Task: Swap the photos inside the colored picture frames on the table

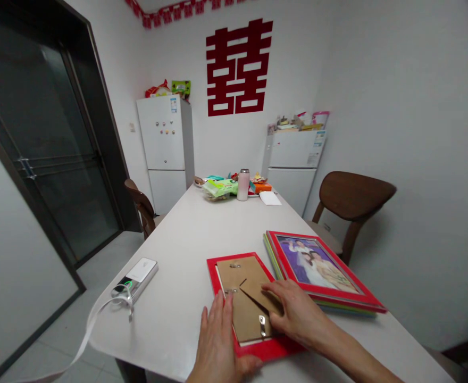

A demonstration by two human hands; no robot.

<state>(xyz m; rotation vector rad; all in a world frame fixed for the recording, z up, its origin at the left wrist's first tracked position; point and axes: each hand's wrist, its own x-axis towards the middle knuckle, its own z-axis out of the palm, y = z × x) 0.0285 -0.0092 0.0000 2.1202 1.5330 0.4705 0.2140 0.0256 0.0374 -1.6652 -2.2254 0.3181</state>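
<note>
A red picture frame (218, 264) lies face down near the front edge of the white table (202, 229), its brown backing board (240, 274) facing up with small metal clips. My left hand (218, 340) lies flat on the frame's left side, fingers stretched out. My right hand (293, 311) rests on the backing board's right part, fingers flat over the fold-out stand. To the right sits a stack of frames (322, 271), the top one red with a photo facing up.
A white power bank (136, 277) with a strap lies at the table's left front. Snack packets, a pink bottle (242, 184) and a white pad crowd the far end. Brown chairs stand at left (140, 205) and right (356, 197). Two white fridges stand behind.
</note>
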